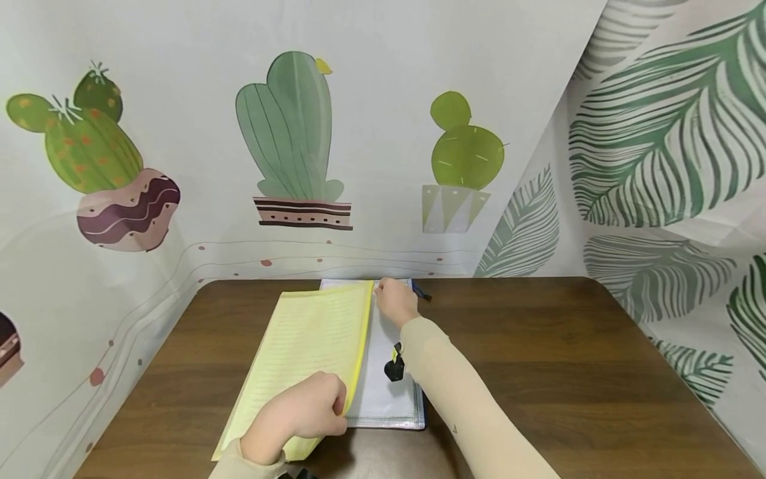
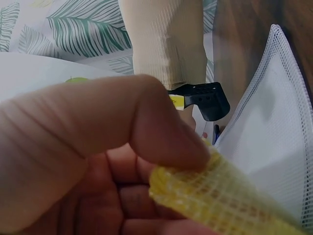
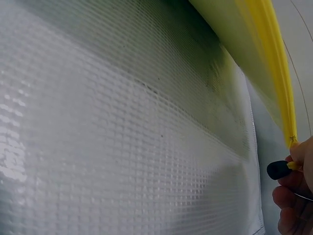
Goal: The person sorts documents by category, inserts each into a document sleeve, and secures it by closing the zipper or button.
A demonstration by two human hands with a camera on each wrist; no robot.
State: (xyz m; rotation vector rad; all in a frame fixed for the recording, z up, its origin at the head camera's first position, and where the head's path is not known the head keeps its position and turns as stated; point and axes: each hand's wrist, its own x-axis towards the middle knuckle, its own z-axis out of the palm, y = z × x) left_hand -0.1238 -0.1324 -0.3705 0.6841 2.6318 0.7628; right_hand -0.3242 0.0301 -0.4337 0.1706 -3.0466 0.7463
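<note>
On the dark brown wooden worktop (image 1: pixel 538 346), toward its far left part, a yellow mesh zip pouch (image 1: pixel 311 346) lies partly over a white mesh zip pouch (image 1: pixel 383 386). At the near edge, the left hand (image 1: pixel 299 416) has its grip curled, thumb and fingers pinching the yellow pouch's near corner. At the far edge, the right hand (image 1: pixel 395 303) pinches the small black zipper pull (image 3: pixel 279 170) at the end of the yellow zipper band (image 3: pixel 274 63).
</note>
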